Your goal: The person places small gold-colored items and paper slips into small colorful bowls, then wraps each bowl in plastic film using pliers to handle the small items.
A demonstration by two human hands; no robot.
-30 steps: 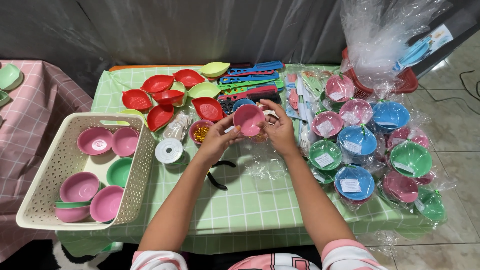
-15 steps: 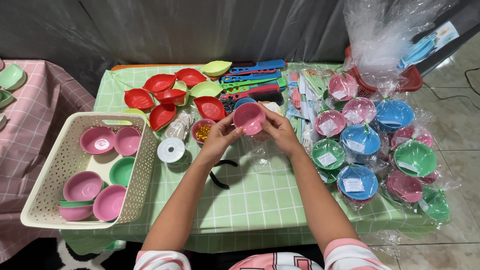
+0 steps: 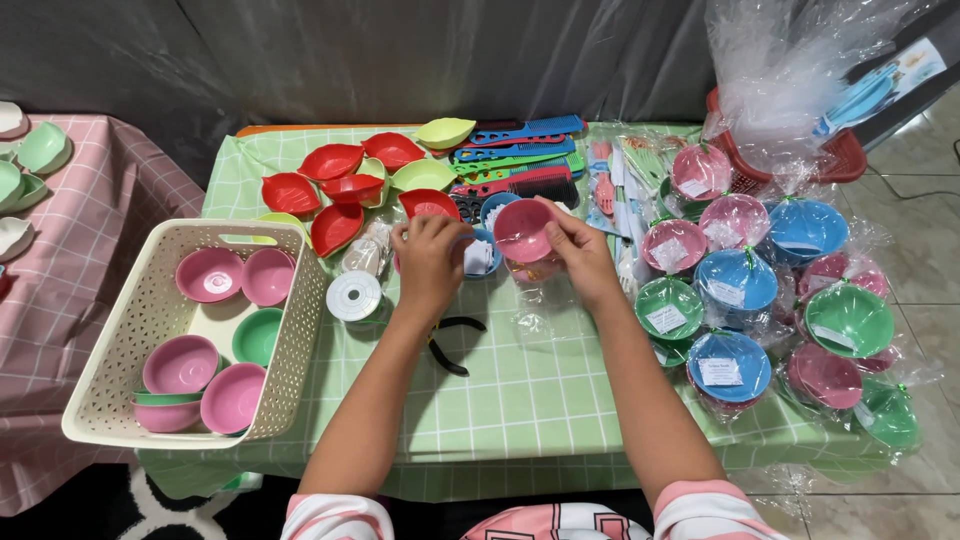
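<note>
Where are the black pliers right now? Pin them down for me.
In the head view the black pliers lie on the green checked tablecloth, just below the left hand and right of the white tape roll.

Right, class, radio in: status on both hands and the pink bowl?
Left hand and right hand both gripping pink bowl, raised over green checked table. Clear wrap underneath. Black pliers near left wrist.

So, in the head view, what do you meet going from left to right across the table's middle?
Basket → tape roll → left hand → pink bowl → right hand → wrapped green bowl → wrapped blue bowl.
</note>
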